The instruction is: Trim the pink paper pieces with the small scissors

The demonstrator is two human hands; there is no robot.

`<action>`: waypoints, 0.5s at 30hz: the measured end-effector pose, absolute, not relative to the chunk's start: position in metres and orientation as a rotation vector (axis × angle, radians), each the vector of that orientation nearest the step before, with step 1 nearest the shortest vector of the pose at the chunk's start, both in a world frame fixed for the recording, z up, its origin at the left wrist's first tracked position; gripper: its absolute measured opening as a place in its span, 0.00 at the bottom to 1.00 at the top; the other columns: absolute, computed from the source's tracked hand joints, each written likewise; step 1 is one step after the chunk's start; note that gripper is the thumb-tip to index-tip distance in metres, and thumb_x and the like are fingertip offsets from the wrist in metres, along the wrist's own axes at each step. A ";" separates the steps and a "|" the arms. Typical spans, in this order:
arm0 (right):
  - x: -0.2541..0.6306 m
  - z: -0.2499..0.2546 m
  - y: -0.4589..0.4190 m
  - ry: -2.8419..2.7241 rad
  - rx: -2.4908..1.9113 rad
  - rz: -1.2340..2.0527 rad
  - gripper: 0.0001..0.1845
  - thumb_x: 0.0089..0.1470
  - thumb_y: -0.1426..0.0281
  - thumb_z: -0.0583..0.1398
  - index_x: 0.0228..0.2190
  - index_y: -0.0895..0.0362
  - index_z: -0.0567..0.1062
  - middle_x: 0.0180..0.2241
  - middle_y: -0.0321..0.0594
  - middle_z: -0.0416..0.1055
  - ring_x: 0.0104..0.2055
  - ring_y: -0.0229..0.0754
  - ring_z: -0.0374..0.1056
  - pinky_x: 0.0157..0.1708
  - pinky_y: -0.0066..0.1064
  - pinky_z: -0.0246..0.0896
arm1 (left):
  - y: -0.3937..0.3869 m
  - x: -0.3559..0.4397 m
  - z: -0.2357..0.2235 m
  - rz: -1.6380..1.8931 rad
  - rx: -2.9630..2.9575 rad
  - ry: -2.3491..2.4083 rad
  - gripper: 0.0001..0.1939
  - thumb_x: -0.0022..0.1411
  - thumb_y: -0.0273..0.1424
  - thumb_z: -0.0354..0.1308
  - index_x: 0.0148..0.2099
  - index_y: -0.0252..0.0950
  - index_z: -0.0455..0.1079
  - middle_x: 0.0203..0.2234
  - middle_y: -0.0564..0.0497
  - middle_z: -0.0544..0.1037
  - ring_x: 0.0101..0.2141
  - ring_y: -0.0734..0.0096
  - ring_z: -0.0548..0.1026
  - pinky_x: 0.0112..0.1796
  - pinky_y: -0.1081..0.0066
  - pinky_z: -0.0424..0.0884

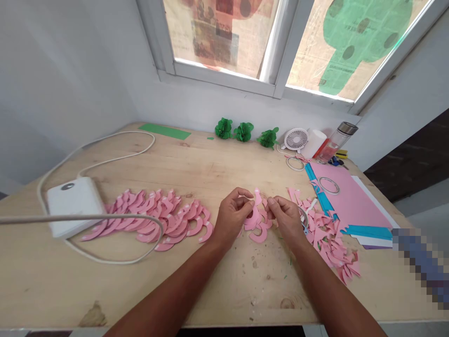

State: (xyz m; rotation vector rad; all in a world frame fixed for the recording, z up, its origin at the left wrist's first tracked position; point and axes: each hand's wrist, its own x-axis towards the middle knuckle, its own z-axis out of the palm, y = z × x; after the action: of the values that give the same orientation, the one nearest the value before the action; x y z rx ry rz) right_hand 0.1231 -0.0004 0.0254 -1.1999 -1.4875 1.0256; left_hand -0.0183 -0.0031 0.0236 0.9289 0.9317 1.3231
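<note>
My left hand [235, 213] is closed in a pinch, with a curved pink paper piece [258, 197] at its fingertips. A small pale patch shows at the top of that piece. Close by on the right, my right hand [286, 217] pinches thumb against forefinger; whatever lies between them is too small to make out. Below and between both hands lie a few loose pink paper arcs [258, 234] on the wooden table [224, 299]. To the left spreads a long overlapping row of pink paper arcs [177, 227], several bearing small white patches.
Pink paper scraps [329, 245] lie heaped right of my right hand, with scissors [304, 220] partly hidden there. Pink sheets [345, 192] and blue strips sit beyond. A white box [75, 206] with a looping cable is at left. Green paper shapes [243, 132], a fan [296, 139] and a bottle [338, 142] line the back.
</note>
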 end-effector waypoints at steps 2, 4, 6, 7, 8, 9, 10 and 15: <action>0.123 0.024 0.000 -1.498 -1.187 1.031 0.19 0.52 0.59 0.55 0.18 0.58 0.67 0.14 0.32 0.60 0.18 0.33 0.55 0.20 0.25 0.50 | -0.004 -0.017 0.023 1.306 1.011 0.919 0.05 0.48 0.29 0.58 0.29 0.34 0.67 0.14 0.59 0.63 0.16 0.82 0.60 0.19 0.79 0.54; 0.123 0.023 0.001 -1.503 -1.178 1.036 0.19 0.52 0.58 0.55 0.18 0.58 0.67 0.14 0.32 0.61 0.18 0.33 0.55 0.19 0.25 0.50 | -0.005 -0.017 0.023 1.275 1.059 0.919 0.04 0.48 0.29 0.58 0.29 0.33 0.69 0.15 0.58 0.65 0.17 0.82 0.60 0.19 0.78 0.55; 0.123 0.022 0.001 -1.497 -1.172 1.048 0.19 0.52 0.58 0.55 0.18 0.58 0.67 0.14 0.32 0.61 0.18 0.33 0.55 0.19 0.26 0.50 | -0.005 -0.016 0.022 1.253 1.077 0.923 0.05 0.48 0.30 0.59 0.30 0.33 0.72 0.16 0.56 0.68 0.18 0.81 0.62 0.20 0.78 0.57; 0.124 0.021 0.002 -1.492 -1.169 1.053 0.19 0.52 0.58 0.55 0.18 0.58 0.67 0.14 0.32 0.61 0.18 0.33 0.56 0.19 0.26 0.51 | -0.005 -0.016 0.022 1.250 1.082 0.927 0.06 0.48 0.30 0.59 0.30 0.33 0.72 0.17 0.55 0.69 0.18 0.80 0.62 0.20 0.78 0.58; 0.124 0.020 0.002 -1.490 -1.168 1.056 0.19 0.51 0.58 0.56 0.18 0.58 0.67 0.14 0.32 0.61 0.18 0.33 0.56 0.19 0.26 0.51 | -0.005 -0.016 0.023 1.249 1.087 0.931 0.06 0.48 0.30 0.59 0.30 0.33 0.73 0.18 0.55 0.70 0.19 0.80 0.63 0.21 0.77 0.59; 0.124 0.019 0.002 -1.490 -1.167 1.055 0.19 0.51 0.58 0.56 0.18 0.58 0.67 0.14 0.32 0.61 0.18 0.33 0.55 0.19 0.25 0.51 | -0.005 -0.016 0.024 1.251 1.090 0.936 0.06 0.48 0.30 0.60 0.30 0.32 0.74 0.18 0.54 0.71 0.19 0.80 0.64 0.21 0.77 0.59; 0.124 0.019 0.002 -1.496 -1.167 1.050 0.19 0.51 0.58 0.56 0.18 0.58 0.67 0.14 0.32 0.61 0.18 0.33 0.56 0.19 0.25 0.50 | -0.006 -0.016 0.025 1.253 1.092 0.941 0.06 0.48 0.30 0.60 0.30 0.32 0.74 0.19 0.54 0.72 0.20 0.79 0.64 0.22 0.77 0.60; 0.124 0.018 0.001 -1.523 -1.153 1.017 0.18 0.52 0.59 0.56 0.17 0.58 0.67 0.15 0.32 0.61 0.19 0.33 0.57 0.20 0.25 0.51 | -0.006 -0.017 0.027 1.265 1.087 0.928 0.06 0.48 0.30 0.61 0.30 0.32 0.75 0.19 0.53 0.73 0.21 0.78 0.67 0.23 0.77 0.62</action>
State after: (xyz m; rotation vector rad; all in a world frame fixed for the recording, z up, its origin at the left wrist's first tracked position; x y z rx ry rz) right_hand 0.1237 0.0014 0.0182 -1.1531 -1.5226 1.0165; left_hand -0.0167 -0.0065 0.0269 1.0866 0.9280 1.2653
